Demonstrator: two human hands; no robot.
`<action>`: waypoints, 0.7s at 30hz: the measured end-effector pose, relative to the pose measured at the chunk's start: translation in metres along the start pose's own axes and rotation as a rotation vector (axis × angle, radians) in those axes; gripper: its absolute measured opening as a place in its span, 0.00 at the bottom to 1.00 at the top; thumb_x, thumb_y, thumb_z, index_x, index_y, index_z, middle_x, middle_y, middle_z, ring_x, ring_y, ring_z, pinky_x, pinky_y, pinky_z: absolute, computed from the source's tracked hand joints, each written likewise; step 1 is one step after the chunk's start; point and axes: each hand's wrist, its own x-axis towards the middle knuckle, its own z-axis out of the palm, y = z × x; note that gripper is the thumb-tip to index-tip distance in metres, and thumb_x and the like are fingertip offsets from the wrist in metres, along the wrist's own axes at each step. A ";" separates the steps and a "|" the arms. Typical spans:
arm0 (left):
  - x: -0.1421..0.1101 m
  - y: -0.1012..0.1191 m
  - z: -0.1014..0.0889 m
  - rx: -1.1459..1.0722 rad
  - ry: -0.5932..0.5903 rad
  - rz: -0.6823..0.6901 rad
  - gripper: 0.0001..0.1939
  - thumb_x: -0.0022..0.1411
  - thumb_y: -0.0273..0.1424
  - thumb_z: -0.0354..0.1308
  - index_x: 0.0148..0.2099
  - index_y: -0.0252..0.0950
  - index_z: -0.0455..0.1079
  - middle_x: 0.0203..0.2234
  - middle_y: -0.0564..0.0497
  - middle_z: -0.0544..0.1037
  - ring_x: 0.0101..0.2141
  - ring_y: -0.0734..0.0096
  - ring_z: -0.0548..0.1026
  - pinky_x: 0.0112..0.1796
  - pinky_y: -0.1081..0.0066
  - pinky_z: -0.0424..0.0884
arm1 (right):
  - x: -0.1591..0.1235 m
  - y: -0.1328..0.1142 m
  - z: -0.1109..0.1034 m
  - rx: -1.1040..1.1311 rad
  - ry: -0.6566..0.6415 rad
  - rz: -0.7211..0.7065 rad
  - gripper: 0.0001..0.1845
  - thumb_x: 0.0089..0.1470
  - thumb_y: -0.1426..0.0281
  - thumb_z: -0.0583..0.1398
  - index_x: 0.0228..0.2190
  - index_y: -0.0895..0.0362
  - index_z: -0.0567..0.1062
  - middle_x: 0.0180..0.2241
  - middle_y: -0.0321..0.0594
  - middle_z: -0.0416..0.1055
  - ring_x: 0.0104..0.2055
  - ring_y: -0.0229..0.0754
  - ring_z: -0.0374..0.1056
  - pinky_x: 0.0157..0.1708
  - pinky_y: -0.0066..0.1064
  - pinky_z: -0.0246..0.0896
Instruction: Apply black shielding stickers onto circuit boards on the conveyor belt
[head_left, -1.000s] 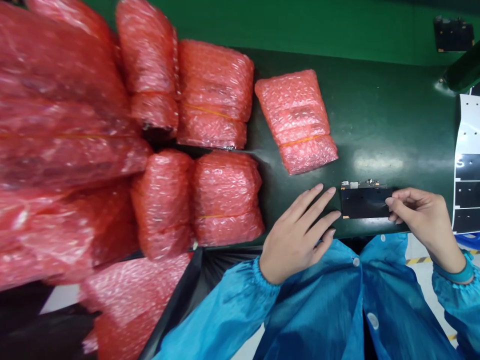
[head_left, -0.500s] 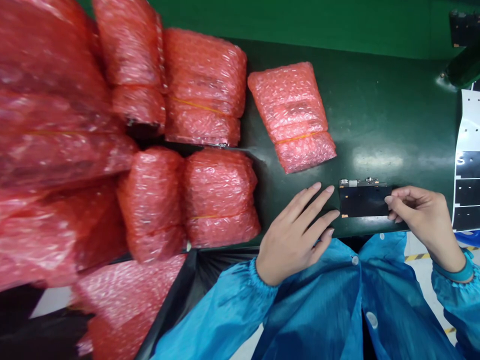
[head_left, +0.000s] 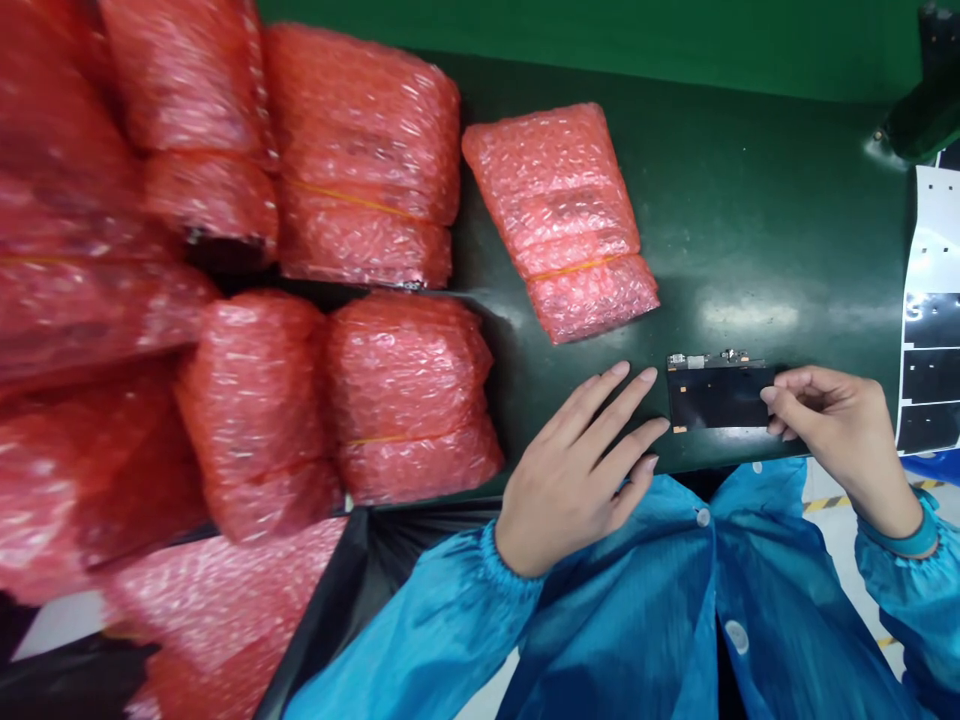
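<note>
A thin black rectangular panel with a narrow strip of small electronic parts along its far edge lies at the front of the dark green table. My right hand pinches its right end between thumb and fingers. To the panel's left, my left hand rests with fingers stretched out, the tips close to the panel's left edge. Whether a fingertip touches it I cannot tell. Beyond my left hand lies a flat pink bubble-wrap package with a yellow band round it.
Several larger bubble-wrap bundles are piled on the left. Black sheeting hangs at the front edge. On the right stand a dark cylindrical part and a white sheet with black panels.
The whole view has shifted slightly, so most things appear a little further left. Both hands keep the same pose, and the right hand still pinches the panel.
</note>
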 end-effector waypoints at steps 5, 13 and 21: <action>-0.001 0.000 0.000 0.004 -0.002 -0.007 0.13 0.68 0.26 0.61 0.54 0.33 0.74 0.63 0.34 0.75 0.67 0.42 0.69 0.61 0.44 0.74 | 0.000 0.000 0.000 -0.010 -0.005 -0.010 0.12 0.50 0.60 0.71 0.26 0.56 0.82 0.17 0.35 0.75 0.18 0.36 0.72 0.20 0.24 0.68; -0.002 0.001 0.000 0.055 -0.045 0.034 0.20 0.70 0.26 0.58 0.62 0.34 0.72 0.67 0.38 0.72 0.70 0.46 0.65 0.67 0.47 0.66 | -0.004 -0.001 0.003 -0.091 0.029 -0.074 0.10 0.53 0.63 0.69 0.25 0.55 0.83 0.18 0.35 0.76 0.20 0.38 0.74 0.22 0.26 0.68; -0.002 0.002 -0.001 0.120 -0.185 0.080 0.28 0.73 0.29 0.54 0.72 0.34 0.64 0.66 0.44 0.74 0.71 0.45 0.62 0.70 0.45 0.57 | -0.012 -0.003 0.004 -0.249 0.099 -0.192 0.07 0.56 0.64 0.68 0.28 0.53 0.84 0.23 0.35 0.81 0.24 0.40 0.78 0.28 0.29 0.72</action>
